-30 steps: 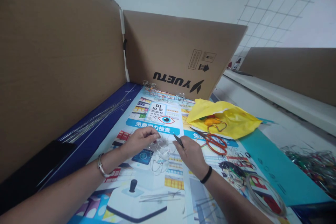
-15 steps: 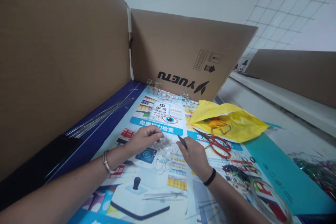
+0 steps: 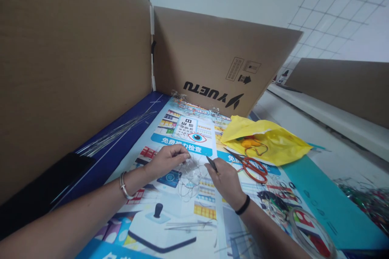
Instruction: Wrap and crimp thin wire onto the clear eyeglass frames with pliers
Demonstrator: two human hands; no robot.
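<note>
My left hand (image 3: 170, 160) pinches a tangled piece of thin silvery wire (image 3: 191, 178) at its upper left, over the printed sheet. To the right of the wire, my right hand (image 3: 224, 176) is closed round a small dark pointed tool (image 3: 212, 164), its tip sticking out toward the upper left. The wire's right side reaches close to the right fingertips; whether they touch it cannot be told. Orange-handled scissors (image 3: 254, 170) lie just beyond the right hand, beside an open yellow bag (image 3: 285, 145) with orange material inside.
Cardboard panels (image 3: 194, 48) stand at the left and back. Long straight wires (image 3: 117, 133) lie at the left, short wires (image 3: 190, 226) near the front. A tape roll (image 3: 313, 232) and tangled coloured wires (image 3: 364, 204) are at the right; wire shapes (image 3: 179, 97) sit at the back.
</note>
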